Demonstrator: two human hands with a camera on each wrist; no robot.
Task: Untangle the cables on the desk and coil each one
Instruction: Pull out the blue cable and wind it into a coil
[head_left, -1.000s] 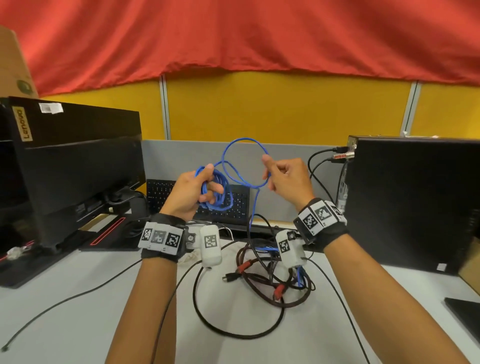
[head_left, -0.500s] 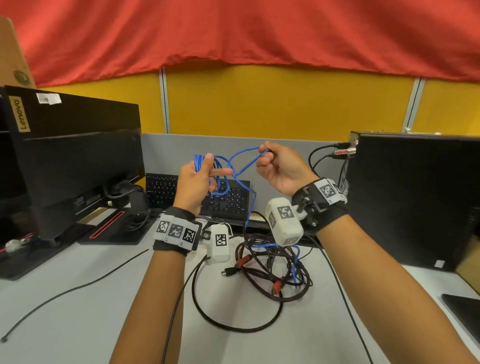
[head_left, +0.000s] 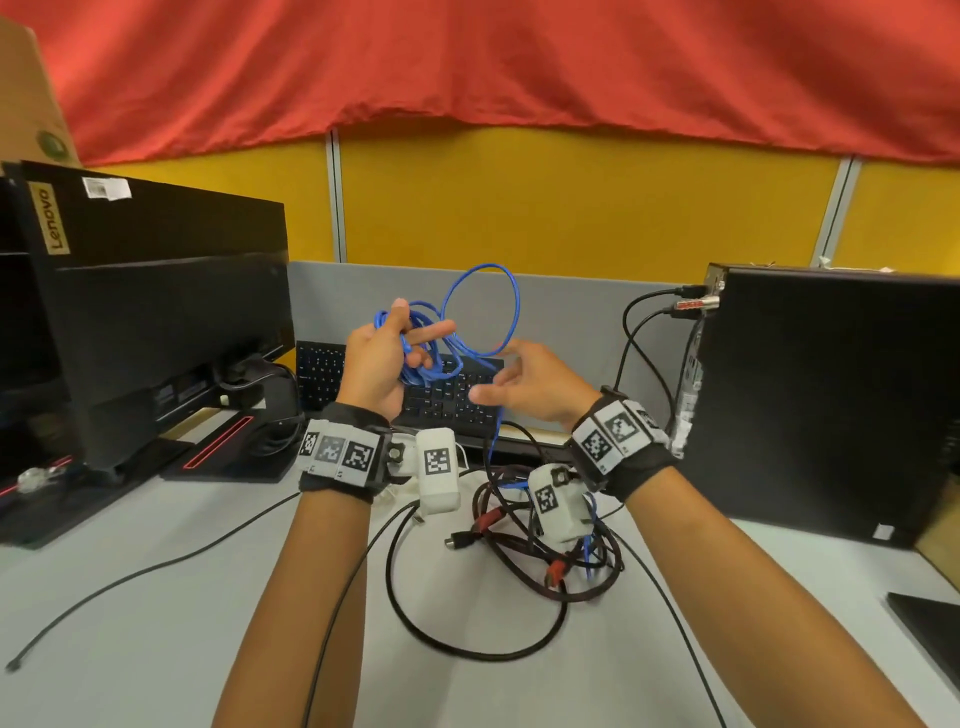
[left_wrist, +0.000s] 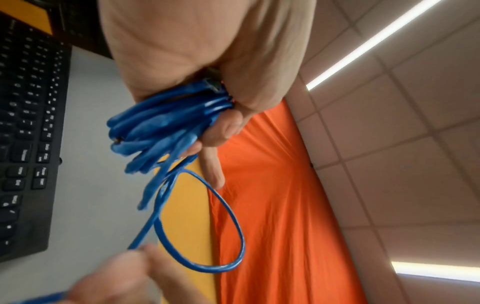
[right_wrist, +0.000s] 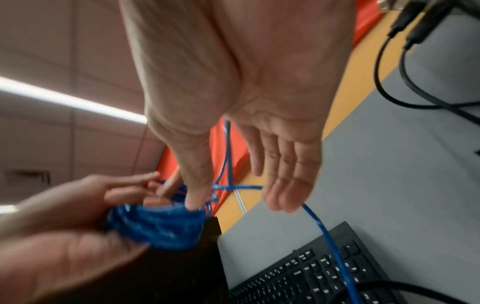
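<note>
Mid-coil above the desk (head_left: 156, 613): my left hand (head_left: 376, 364) grips the wound turns of the blue cable (head_left: 511, 306), one fresh loop standing at 12 o'clock. My right hand (head_left: 530, 387), fingers spread and holding nothing, has the cable's tail running past its fingertips down to the tangled cables (head_left: 550, 551) at 6 o'clock. Next, I judge, I must pinch that tail and lay another loop. Monitor (head_left: 171, 322) at 9 o'clock, computer tower (head_left: 831, 395) at 3; open air lies between.
</note>
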